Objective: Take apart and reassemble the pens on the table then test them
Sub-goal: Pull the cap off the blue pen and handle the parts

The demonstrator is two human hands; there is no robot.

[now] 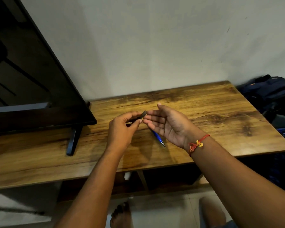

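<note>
My left hand (pixel 122 129) hovers above the wooden table (pixel 220 116) and pinches a dark pen part (pixel 142 114) between thumb and fingers; most of the part is hidden in the hand. My right hand (pixel 168 124) is just to its right, palm turned toward me, fingers straight and relaxed, fingertips close to the dark part's end. It holds nothing. A blue pen (pixel 159 139) with a silver tip lies on the table beneath my right hand, partly covered by it.
A black flat screen (pixel 31 83) on a dark stand foot (pixel 73 140) takes up the table's left side. A dark blue bag (pixel 270 94) sits beyond the right edge. A pale wall runs behind the table. My bare foot (pixel 122 214) shows below.
</note>
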